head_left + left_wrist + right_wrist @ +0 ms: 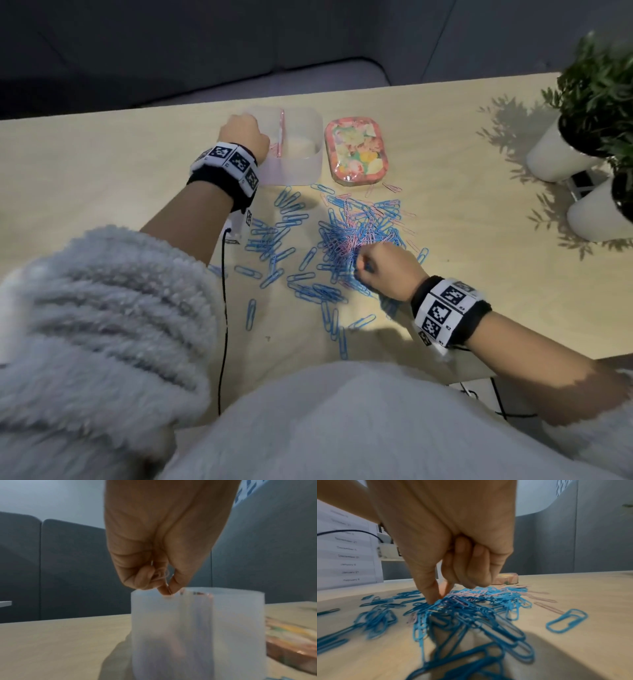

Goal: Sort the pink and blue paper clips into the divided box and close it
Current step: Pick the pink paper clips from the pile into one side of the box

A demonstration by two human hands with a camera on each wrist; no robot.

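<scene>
Mid-sort: left hand (154, 536) pinches pink clips (161, 574) over the box (308, 137); right hand (383, 270) fingers (433, 596) dig into the pile (356, 233) near it, grip unclear. Next: let go.

Translucent divided box (301, 164) open, upright; floral lid (356, 150) beside; blue/pink clips (346, 236) heaped nr front.
</scene>
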